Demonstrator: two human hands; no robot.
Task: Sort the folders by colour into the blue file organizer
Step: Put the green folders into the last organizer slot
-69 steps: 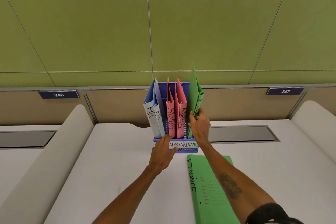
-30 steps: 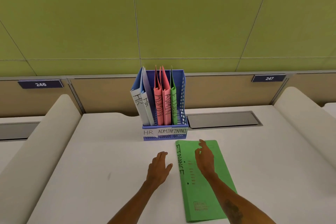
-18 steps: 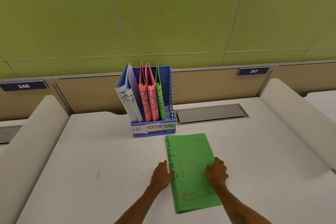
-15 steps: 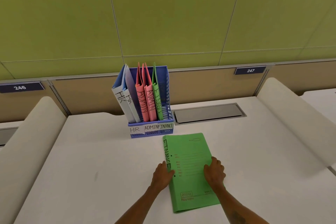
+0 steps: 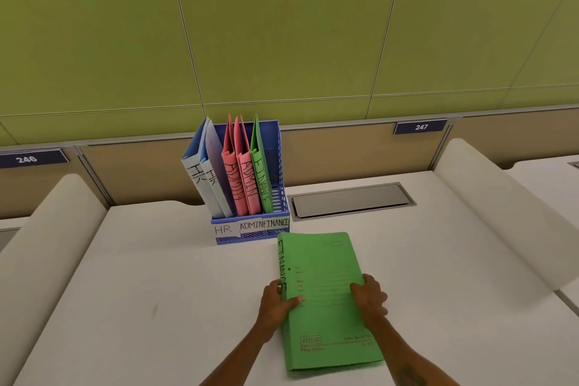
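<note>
In the head view, the blue file organizer (image 5: pixel 277 163) stands well beyond the fingers. It holds two blue folders (image 5: pixel 203 185) in HR, two pink folders (image 5: pixel 242 188) in ADMIN and one filed green folder (image 5: pixel 261 182) in FINANCE. The last green folder (image 5: pixel 322 291) lies flat on the counter (image 5: pixel 156 291). The left hand (image 5: pixel 275 301) grasps its spine edge, and the right hand (image 5: pixel 369 298) grasps the opposite edge. I judge that only this one is left to file.

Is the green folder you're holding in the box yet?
Out. The green folder lies flat on the desk before the blue organizer, left hand and right hand gripping it.
</note>
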